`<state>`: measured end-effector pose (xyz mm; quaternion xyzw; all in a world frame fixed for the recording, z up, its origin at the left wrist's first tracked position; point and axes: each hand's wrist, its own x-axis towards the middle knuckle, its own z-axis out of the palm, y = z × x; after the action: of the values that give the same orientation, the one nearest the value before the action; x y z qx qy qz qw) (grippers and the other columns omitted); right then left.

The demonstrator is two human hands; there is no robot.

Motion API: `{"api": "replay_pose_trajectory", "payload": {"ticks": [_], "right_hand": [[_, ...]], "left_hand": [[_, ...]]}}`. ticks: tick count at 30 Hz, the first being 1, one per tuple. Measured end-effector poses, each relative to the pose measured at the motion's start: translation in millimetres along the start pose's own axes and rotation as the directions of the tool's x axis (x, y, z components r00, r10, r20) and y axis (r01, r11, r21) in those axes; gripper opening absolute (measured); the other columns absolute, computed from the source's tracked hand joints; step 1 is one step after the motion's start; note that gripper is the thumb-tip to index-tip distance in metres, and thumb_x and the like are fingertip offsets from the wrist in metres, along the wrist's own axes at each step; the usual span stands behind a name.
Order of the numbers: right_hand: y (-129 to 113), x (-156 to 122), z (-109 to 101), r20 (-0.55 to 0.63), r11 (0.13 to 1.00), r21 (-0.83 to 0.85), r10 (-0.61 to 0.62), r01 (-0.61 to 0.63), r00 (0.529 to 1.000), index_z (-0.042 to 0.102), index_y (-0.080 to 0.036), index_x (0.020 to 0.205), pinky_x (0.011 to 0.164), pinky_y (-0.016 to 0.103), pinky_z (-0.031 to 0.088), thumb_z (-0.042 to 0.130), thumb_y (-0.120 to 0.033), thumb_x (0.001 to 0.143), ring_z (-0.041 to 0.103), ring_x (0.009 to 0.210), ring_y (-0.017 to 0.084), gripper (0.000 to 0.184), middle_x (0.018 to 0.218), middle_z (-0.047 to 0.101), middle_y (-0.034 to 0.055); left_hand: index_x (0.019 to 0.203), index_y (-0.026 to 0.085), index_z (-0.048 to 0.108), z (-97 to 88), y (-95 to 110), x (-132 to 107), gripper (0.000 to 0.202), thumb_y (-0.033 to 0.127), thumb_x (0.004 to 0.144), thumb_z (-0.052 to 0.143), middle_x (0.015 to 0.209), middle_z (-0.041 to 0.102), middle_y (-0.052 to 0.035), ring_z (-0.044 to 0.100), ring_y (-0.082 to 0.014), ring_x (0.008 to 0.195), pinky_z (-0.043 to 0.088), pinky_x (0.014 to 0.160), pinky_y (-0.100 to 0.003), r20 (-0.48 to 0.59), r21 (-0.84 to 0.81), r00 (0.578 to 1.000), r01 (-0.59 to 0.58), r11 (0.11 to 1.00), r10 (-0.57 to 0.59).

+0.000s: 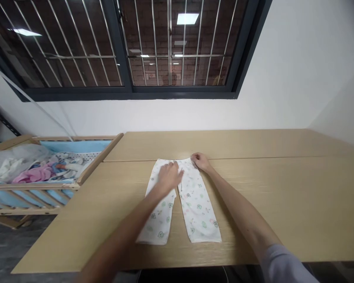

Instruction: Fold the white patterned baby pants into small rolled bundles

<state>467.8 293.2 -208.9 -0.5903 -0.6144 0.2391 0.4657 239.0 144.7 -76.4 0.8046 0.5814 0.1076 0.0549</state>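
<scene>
A small pair of white trousers [199, 210] with a green and pink print lies flat on the wooden table, waistband away from me and legs toward me. My left hand [169, 177] is over the upper part of the left trouser leg, somewhat blurred, its fingers spread over the cloth. At the right corner of the waistband, my right hand [200, 161] pinches the edge of the fabric between thumb and fingers. My left forearm covers part of the left leg.
The wooden table [268, 196] reaches to the white wall, with a seam across it. On the left stands a wooden crib [100, 159] with blue lining, holding piled clothes [37, 173]. A barred window [177, 92] is above.
</scene>
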Motion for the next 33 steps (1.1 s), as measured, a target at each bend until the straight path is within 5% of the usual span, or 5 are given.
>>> {"api": "replay_pose_trajectory", "payload": {"ticks": [5, 9, 17, 26, 33], "right_hand": [[1, -9, -4, -0.080, 0.997, 0.075, -0.010, 0.016, 0.997, 0.069, -0.014, 0.100, 0.084, 0.033, 0.054, 0.052, -0.037, 0.087, 0.070, 0.090, 0.022, 0.031, 0.098, 0.076, 0.0124], [-3, -12, -4, -0.103, 0.998, 0.055, -0.005, 0.011, 0.995, 0.072, -0.015, 0.096, 0.083, 0.032, 0.053, 0.056, -0.037, 0.084, 0.069, 0.089, 0.022, 0.029, 0.098, 0.076, 0.0118], [-15, -12, 1, -0.058, 0.999, -0.045, 0.008, -0.011, 0.998, 0.071, -0.017, 0.068, 0.063, 0.028, 0.045, 0.067, -0.047, 0.076, 0.060, 0.064, 0.019, 0.031, 0.062, 0.066, 0.0018], [-14, -8, 5, -0.003, 0.999, -0.007, 0.039, -0.039, 0.999, 0.070, -0.018, 0.081, 0.066, 0.025, 0.048, 0.070, -0.031, 0.071, 0.062, 0.071, 0.016, 0.016, 0.079, 0.070, 0.0032], [-36, 0, -4, 0.065, 0.994, 0.079, 0.065, -0.070, 0.996, 0.064, -0.017, 0.083, 0.059, 0.022, 0.047, 0.073, -0.027, 0.070, 0.060, 0.063, 0.013, 0.018, 0.069, 0.065, -0.0006]], "left_hand": [[0.096, 0.014, 0.071, 14.8, 80, -98, 0.050, 0.052, 0.100, 0.038, 0.085, 0.074, -0.0125, 0.070, -0.0314, 0.082, 0.052, 0.078, -0.045, 0.138, -0.043, 0.973, -0.179, 0.983, 0.183], [0.094, 0.012, 0.074, 38.9, 106, -136, 0.058, 0.057, 0.099, 0.038, 0.088, 0.074, -0.0158, 0.071, -0.0342, 0.084, 0.053, 0.075, -0.046, 0.252, -0.101, 0.947, -0.180, 0.978, 0.200], [0.108, 0.010, 0.070, 69.2, 105, -137, 0.037, 0.033, 0.093, 0.045, 0.091, 0.075, -0.0156, 0.072, -0.0327, 0.084, 0.053, 0.077, -0.046, 0.241, -0.077, 0.949, -0.189, 0.979, 0.202], [0.101, 0.013, 0.070, 69.2, 102, -143, 0.033, 0.027, 0.092, 0.042, 0.092, 0.075, -0.0135, 0.071, -0.0307, 0.084, 0.052, 0.077, -0.044, 0.206, -0.125, 0.941, -0.245, 0.961, 0.267], [0.083, 0.021, 0.066, 45.2, 86, -145, 0.028, 0.030, 0.094, 0.042, 0.079, 0.072, -0.0061, 0.067, -0.0236, 0.074, 0.044, 0.065, -0.035, 0.142, -0.252, 0.972, -0.148, 0.956, 0.187]]}}
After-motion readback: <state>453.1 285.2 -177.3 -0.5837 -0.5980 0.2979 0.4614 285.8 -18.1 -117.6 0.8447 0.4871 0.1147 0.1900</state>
